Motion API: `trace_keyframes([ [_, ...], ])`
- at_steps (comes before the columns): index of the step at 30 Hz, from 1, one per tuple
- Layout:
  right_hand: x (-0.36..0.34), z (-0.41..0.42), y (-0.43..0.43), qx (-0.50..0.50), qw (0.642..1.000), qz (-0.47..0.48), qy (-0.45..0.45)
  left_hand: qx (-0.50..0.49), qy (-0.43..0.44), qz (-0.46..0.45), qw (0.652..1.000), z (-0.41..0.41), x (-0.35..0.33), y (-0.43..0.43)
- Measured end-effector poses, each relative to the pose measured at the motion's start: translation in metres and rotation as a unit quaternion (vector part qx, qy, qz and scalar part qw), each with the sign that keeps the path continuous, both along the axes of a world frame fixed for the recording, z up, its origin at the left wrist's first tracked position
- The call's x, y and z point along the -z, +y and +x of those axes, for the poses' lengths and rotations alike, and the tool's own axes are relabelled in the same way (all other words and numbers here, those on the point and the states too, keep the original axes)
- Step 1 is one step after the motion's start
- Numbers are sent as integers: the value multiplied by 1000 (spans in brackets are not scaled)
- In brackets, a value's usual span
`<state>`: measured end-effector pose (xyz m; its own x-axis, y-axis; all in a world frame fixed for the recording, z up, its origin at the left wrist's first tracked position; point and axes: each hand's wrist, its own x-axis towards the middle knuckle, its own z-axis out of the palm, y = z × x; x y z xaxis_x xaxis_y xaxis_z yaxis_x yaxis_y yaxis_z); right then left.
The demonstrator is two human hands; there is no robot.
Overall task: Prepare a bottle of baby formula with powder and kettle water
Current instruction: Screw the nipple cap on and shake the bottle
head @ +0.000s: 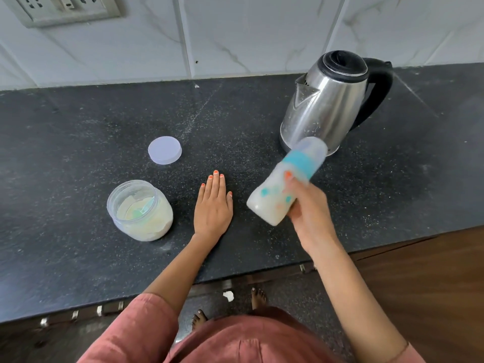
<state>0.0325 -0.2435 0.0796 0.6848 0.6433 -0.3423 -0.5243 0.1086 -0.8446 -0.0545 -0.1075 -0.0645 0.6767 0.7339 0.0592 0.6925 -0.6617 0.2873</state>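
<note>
My right hand had the baby bottle, fingers curled round its lower body and the thumb laid across the front. I held it clear of the countertop, right in front of the kettle! The bottle was tilted, with its clear cap and teal collar pointing up at the kettle's base and its bottom end swung away from the kettle toward me. It was milky white inside, and the whole bottle came out blurred, so I couldn't read the print on it.

The kettle itself stood upright at the back of the countertop. It was steel-bodied, with the black lid down, the spout facing left and the black handle on its far right side.

My left hand was holding nothing. It lay palm down on the countertop, fingers straight and pressed together, to the left of the kettle and nearer to me, just beside the bottle's low end but not touching it.

Further left of the kettle, well apart from it, sat the open powder jar, with pale powder heaped up its sides and a small greenish scoop lying inside. The jar's lid lay flat on the countertop between jar and kettle, closer to the jar and a little further back.
</note>
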Motion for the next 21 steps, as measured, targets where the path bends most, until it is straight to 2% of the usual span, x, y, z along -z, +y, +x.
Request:
trace_keyframes([
  [2, 0, 8, 4, 95, 991, 64, 63, 2, -3, 0, 1000, -1, -1, -1],
  [3, 1, 7, 4, 106, 990, 66, 63, 2, -3, 1, 1000, -1, -1, -1],
  [4, 1, 4, 4, 86, 994, 45, 42, 2, -5, 1, 1000, -1, -1, -1],
  [7, 1, -10, -4, -61, 995, -55, -58, 5, 5, 4, 1000, -1, 0, 0],
  [8, 1, -10, -6, -74, 992, -68, -75, 5, 8, 2, 1000, -1, 0, 0],
  [9, 2, -6, -7, -59, 994, -60, -70, 4, 5, 0, 1000, -1, 0, 0],
  [11, 0, 4, -4, 28, 1000, -1, 3, 1, -5, 3, 1000, -1, -1, -1],
  [13, 1, 12, 1, 125, 988, 58, 67, 2, -6, 4, 1000, -1, -1, -1],
  [14, 3, 12, 1, 139, 985, 65, 73, 3, -6, 4, 1000, 0, -1, -1],
  [15, 4, 8, 1, 121, 989, 52, 62, 2, -6, 4, 1000, 0, 0, -1],
  [17, 5, -4, -3, 14, 1000, -20, -10, -4, -12, 7, 1000, 0, -1, -1],
  [19, 6, -10, -9, -78, 990, -75, -85, 0, -2, 4, 1000, 0, 0, 0],
  [21, 6, -4, -9, -56, 995, -45, -69, 1, -6, 2, 1000, 0, 1, 0],
])
